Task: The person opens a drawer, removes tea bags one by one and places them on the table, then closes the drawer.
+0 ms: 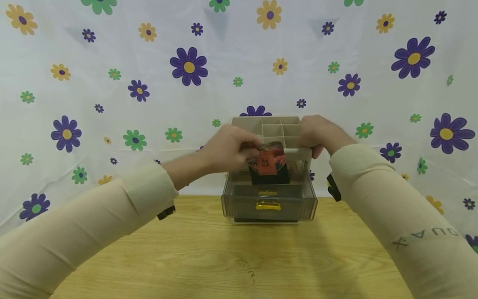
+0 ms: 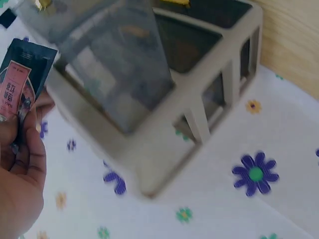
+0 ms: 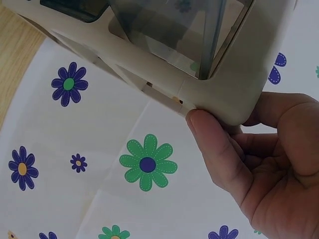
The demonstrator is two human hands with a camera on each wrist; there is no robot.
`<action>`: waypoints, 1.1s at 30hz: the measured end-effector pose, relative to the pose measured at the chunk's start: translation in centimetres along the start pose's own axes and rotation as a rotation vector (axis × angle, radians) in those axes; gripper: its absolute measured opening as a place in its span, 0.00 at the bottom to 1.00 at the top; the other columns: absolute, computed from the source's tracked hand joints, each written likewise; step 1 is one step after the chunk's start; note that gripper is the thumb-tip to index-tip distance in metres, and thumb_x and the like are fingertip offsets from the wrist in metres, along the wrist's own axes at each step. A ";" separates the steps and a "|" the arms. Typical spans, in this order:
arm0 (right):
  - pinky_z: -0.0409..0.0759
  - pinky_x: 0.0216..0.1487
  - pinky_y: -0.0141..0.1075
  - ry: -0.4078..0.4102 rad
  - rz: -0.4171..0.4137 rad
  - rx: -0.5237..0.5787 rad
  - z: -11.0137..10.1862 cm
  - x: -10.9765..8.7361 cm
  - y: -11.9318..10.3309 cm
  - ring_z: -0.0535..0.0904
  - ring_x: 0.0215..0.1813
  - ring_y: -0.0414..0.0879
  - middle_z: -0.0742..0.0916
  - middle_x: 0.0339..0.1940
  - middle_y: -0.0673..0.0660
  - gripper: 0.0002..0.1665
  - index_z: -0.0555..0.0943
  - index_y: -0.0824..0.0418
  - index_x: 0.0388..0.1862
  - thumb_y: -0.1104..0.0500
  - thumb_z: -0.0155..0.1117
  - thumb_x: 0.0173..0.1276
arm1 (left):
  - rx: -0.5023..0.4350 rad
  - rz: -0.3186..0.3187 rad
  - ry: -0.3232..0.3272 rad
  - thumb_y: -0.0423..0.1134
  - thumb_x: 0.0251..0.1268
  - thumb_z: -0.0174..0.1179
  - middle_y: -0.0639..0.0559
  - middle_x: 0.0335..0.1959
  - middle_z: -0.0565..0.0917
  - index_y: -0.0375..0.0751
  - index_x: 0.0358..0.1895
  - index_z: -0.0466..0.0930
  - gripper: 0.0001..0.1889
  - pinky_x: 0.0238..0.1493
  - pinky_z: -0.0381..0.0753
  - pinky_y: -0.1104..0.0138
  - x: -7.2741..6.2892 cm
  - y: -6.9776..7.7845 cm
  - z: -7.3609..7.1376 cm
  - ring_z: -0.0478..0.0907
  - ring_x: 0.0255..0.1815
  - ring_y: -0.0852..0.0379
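The person wears long cream sleeves. The left sleeve [image 1: 93, 220] looks plain and softly creased; the right sleeve [image 1: 392, 207] carries a row of dark letters [image 1: 425, 237] – an X at one end. Left cuff [image 1: 151, 187] and right cuff [image 1: 360, 162] are finely ribbed. A small black piece [image 1: 166, 212] shows beneath the left one; a black-and-yellow piece [image 1: 334, 187] beneath the right – perhaps camera mounts, though too little shows. Left hand [image 1: 231, 147] and right hand [image 1: 319, 132] are bare.
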State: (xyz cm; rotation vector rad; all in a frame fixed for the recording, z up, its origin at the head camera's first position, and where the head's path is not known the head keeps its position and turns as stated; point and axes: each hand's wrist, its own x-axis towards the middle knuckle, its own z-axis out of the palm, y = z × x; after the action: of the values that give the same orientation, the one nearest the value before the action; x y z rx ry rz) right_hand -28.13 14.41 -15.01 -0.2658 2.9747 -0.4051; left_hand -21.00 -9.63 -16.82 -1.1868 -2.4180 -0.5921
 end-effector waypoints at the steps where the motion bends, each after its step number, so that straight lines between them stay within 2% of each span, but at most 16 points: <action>1: 0.86 0.27 0.38 0.000 0.001 0.001 0.0 -0.1 0.0 0.87 0.23 0.50 0.82 0.41 0.71 0.12 0.70 0.73 0.47 0.68 0.57 0.66 | -0.006 -0.018 0.021 0.27 0.63 0.64 0.48 0.34 0.90 0.38 0.41 0.89 0.07 0.37 0.82 0.64 -0.3 -0.2 -0.6 0.82 0.30 0.58; 6: 0.86 0.27 0.38 -0.005 0.002 -0.008 -0.2 -0.5 -0.1 0.87 0.24 0.50 0.83 0.40 0.70 0.12 0.71 0.73 0.48 0.69 0.54 0.67 | -0.030 -0.129 0.104 0.23 0.68 0.56 0.45 0.35 0.89 0.36 0.43 0.86 0.10 0.35 0.80 0.63 -2.3 -2.0 -3.2 0.82 0.30 0.54; 10: 0.86 0.26 0.37 -0.007 0.011 -0.040 -0.2 -0.5 -0.3 0.87 0.24 0.50 0.83 0.40 0.70 0.11 0.71 0.73 0.47 0.70 0.53 0.68 | -0.011 -0.247 0.145 0.24 0.71 0.51 0.43 0.39 0.88 0.36 0.45 0.84 0.12 0.37 0.79 0.60 -4.3 -4.6 -4.5 0.83 0.34 0.49; 14: 0.86 0.26 0.38 -0.005 0.024 -0.045 0.1 -0.5 -0.6 0.87 0.27 0.52 0.83 0.42 0.71 0.12 0.72 0.73 0.50 0.71 0.55 0.69 | 0.046 -0.353 0.148 0.26 0.73 0.49 0.41 0.41 0.88 0.36 0.47 0.84 0.13 0.40 0.79 0.56 -6.3 -7.4 -5.1 0.83 0.38 0.46; 18: 0.86 0.26 0.38 -0.001 0.028 -0.056 0.4 -0.3 -0.8 0.87 0.28 0.53 0.82 0.43 0.71 0.13 0.72 0.73 0.51 0.73 0.55 0.68 | 0.088 -0.441 0.107 0.28 0.74 0.48 0.39 0.42 0.87 0.35 0.49 0.84 0.14 0.40 0.76 0.57 -8.3 -9.7 -5.1 0.81 0.39 0.45; 21: 0.86 0.26 0.38 0.000 0.023 -0.069 0.4 -0.3 -0.9 0.87 0.27 0.52 0.83 0.42 0.71 0.13 0.73 0.74 0.50 0.73 0.56 0.68 | 0.089 -0.497 0.044 0.28 0.73 0.47 0.38 0.42 0.86 0.34 0.49 0.84 0.14 0.34 0.74 0.60 -9.9 -11.4 -4.5 0.78 0.38 0.46; 26: 0.86 0.26 0.39 -0.010 0.023 -0.079 0.4 -0.3 -0.8 0.86 0.29 0.53 0.83 0.42 0.70 0.13 0.72 0.72 0.51 0.70 0.58 0.69 | 0.098 -0.564 -0.087 0.26 0.70 0.46 0.40 0.38 0.85 0.33 0.47 0.84 0.15 0.30 0.70 0.64 -12.1 -13.9 -2.1 0.74 0.31 0.51; 28: 0.86 0.26 0.39 -0.009 0.024 -0.078 0.4 -0.3 -0.7 0.86 0.29 0.53 0.83 0.42 0.69 0.14 0.72 0.71 0.52 0.70 0.58 0.69 | 0.114 -0.586 -0.140 0.25 0.67 0.46 0.40 0.37 0.85 0.33 0.46 0.84 0.16 0.30 0.72 0.64 -12.9 -14.8 -1.0 0.75 0.30 0.52; 33: 0.86 0.27 0.39 -0.011 0.022 -0.064 0.4 -0.4 -0.9 0.86 0.30 0.53 0.82 0.43 0.69 0.14 0.72 0.72 0.52 0.71 0.58 0.68 | 0.157 -0.611 -0.275 0.23 0.60 0.49 0.37 0.41 0.85 0.30 0.47 0.83 0.16 0.36 0.82 0.61 -14.8 -16.8 1.9 0.79 0.34 0.51</action>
State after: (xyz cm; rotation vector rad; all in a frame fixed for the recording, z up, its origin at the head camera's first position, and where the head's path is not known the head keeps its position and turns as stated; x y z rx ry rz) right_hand -27.57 13.53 -15.08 -0.2412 2.9803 -0.3054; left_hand -26.39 -27.53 -29.32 -0.4734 -3.0116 -0.4078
